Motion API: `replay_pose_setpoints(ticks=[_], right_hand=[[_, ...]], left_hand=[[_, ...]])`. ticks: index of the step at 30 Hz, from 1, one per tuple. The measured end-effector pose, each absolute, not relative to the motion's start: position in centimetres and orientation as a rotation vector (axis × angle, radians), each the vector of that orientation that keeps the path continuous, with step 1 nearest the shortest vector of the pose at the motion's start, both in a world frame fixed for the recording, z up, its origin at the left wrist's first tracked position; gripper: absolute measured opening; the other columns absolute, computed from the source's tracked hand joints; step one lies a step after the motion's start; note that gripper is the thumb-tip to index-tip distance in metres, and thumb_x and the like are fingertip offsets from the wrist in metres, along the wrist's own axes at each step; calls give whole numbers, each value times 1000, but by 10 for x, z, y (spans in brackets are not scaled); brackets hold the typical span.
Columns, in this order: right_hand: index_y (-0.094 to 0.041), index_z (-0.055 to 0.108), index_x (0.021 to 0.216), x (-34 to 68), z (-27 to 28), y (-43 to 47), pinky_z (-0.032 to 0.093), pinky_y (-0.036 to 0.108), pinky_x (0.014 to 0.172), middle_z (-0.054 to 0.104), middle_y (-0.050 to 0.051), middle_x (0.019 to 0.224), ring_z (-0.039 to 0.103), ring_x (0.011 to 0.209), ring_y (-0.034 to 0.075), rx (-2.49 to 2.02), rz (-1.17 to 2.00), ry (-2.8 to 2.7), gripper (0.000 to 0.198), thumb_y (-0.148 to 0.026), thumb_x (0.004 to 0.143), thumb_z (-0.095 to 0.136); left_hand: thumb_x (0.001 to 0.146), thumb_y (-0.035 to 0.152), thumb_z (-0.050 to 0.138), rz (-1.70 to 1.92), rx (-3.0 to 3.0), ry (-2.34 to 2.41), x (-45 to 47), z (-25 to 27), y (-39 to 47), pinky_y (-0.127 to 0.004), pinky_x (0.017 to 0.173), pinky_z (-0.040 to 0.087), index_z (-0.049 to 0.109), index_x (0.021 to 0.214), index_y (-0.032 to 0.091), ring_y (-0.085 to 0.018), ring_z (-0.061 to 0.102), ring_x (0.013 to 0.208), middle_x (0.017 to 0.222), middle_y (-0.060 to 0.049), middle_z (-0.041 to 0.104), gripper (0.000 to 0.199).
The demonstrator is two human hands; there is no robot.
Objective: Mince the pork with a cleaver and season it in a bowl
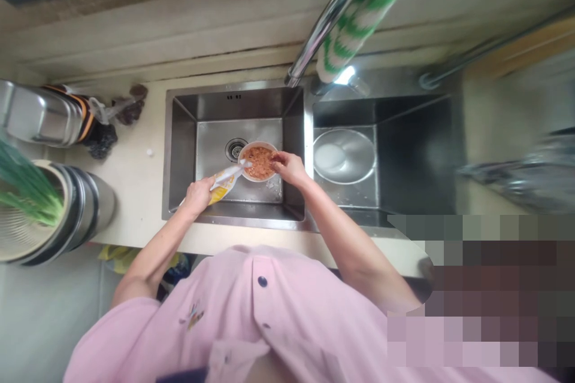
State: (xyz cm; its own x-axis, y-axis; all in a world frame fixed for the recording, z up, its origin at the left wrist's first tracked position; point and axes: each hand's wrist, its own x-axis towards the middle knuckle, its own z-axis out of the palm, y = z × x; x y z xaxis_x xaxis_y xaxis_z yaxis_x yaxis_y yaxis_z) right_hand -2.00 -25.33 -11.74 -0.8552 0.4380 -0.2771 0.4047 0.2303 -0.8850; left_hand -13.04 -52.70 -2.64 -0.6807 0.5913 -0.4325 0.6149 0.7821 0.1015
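Observation:
A white bowl [257, 179] full of reddish-orange minced food [258, 161] rests in the left sink basin, beside the drain. My left hand [200, 194] is closed round a white and yellow plastic bag [222, 185], whose narrow white tip reaches over the bowl's left rim. At the bowl's right side, my right hand [290, 167] has its fingers curled together, with the fingertips over the food. Whether they pinch some of it or something else is too small to make out.
A chrome faucet [309, 42] and a green-and-white cloth [354, 24] hang above the sink. In the right basin lies a round metal lid or pan [359, 158]. Green onions [36, 191] stand in a basket at left, near stacked metal containers [40, 111]. A plastic bag [516, 167] is at right.

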Motion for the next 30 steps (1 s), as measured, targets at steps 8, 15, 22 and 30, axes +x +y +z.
replay_pose_setpoints(ticks=[8, 15, 22, 30], right_hand=[[-18, 67, 78, -24, -151, -271, 51, 34, 75, 69, 4, 77, 63, 75, 20, -1047, 1842, -2366, 15, -21, 66, 58], [-20, 55, 66, -38, -161, -285, 49, 30, 64, 61, -1, 66, 56, 64, 16, -1207, 1931, -2181, 19, -33, 62, 67], [-20, 53, 67, -49, -145, -283, 46, 31, 69, 61, -1, 69, 54, 67, 16, -1164, 1839, -2224, 27, -37, 61, 73], [-20, 54, 69, -58, -132, -282, 44, 33, 72, 61, 1, 72, 55, 69, 18, -1137, 1774, -2293, 25, -34, 62, 74]], left_hand=[[82, 17, 45, -48, 898, 2548, -129, -18, -522, -26, 69, 40, 67, 100, 23, -23, 65, 89, 97, -6, 72, 29], [82, 19, 46, 19, 912, 2551, -131, -8, -522, -25, 66, 38, 65, 87, 21, -22, 64, 85, 91, -6, 71, 20], [81, 19, 47, 19, 924, 2551, -130, 0, -521, -25, 69, 40, 66, 89, 22, -23, 64, 89, 94, -6, 72, 20], [82, 18, 46, 10, 976, 2517, -128, 7, -517, -24, 68, 40, 68, 94, 22, -22, 64, 86, 92, -5, 72, 25]])
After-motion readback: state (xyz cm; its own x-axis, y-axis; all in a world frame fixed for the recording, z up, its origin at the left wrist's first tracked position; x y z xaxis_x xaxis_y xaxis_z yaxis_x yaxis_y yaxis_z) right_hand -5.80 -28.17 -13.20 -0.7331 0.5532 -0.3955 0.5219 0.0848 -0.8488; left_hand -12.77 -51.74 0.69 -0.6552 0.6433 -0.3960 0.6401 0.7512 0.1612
